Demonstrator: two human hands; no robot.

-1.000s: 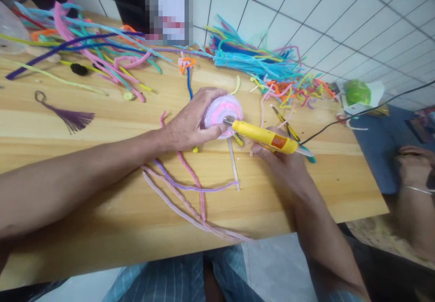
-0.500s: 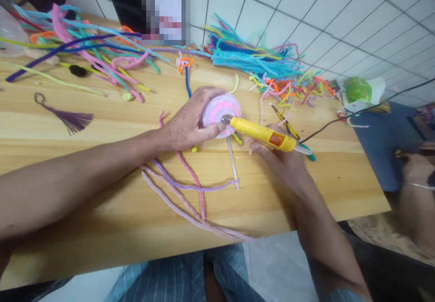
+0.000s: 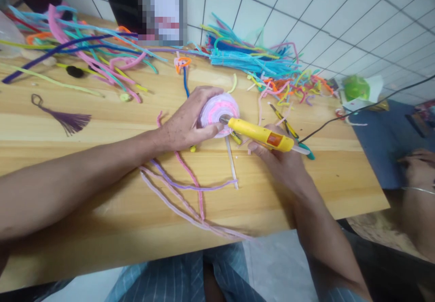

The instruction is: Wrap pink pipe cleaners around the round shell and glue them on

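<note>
My left hand (image 3: pixel 193 123) is closed around a round coil of lilac and pink pipe cleaners (image 3: pixel 222 104), thumb on the near side. In my right hand (image 3: pixel 272 154) is a yellow hot glue gun (image 3: pixel 258 133). Its metal nozzle points left over the coil; whether the tip touches it I cannot tell. A clear glue stick end sticks out at the gun's back. Below the coil lie a loose clear glue stick (image 3: pixel 231 163), a purple pipe cleaner (image 3: pixel 193 187) and several pink ones (image 3: pixel 190 170).
Pipe cleaners lie in a tangle (image 3: pixel 95 52) at the back left and in a bundle (image 3: pixel 251 59) against the tiled wall. A purple tassel (image 3: pixel 68 116) lies left, a yellow cutter (image 3: pixel 283 119) behind the gun. A black cord (image 3: pixel 333 119) runs right. Another person's hand (image 3: pixel 419 168) shows at far right.
The whole view has shifted very slightly. Both hands, the coil and the glue gun keep almost the same positions.
</note>
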